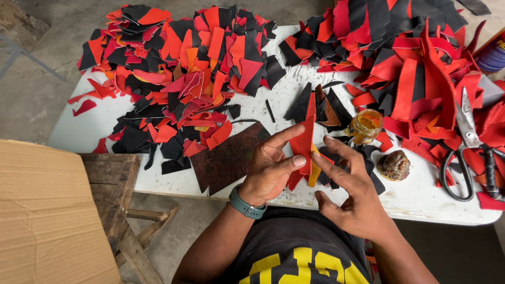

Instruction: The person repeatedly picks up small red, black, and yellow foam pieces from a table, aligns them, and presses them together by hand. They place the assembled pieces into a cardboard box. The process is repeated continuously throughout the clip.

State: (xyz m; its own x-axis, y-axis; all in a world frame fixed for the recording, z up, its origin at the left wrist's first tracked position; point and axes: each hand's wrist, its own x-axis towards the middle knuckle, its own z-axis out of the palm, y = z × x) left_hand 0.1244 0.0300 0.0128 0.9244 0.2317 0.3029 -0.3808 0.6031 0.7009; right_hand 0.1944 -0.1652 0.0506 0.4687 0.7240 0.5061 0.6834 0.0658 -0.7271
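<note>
Head view: we pinch a red strip (303, 143) upright in our left hand (270, 171) over the surface's (415, 200) near edge, right hand (350, 194) open, touching it, so pressing it flat seems next.

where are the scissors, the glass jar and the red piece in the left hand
scissors (467, 126): head view, on the blades near the pivot
glass jar (366, 126): head view, on its amber side
red piece (304, 142): head view, on its middle above the thumb
</note>
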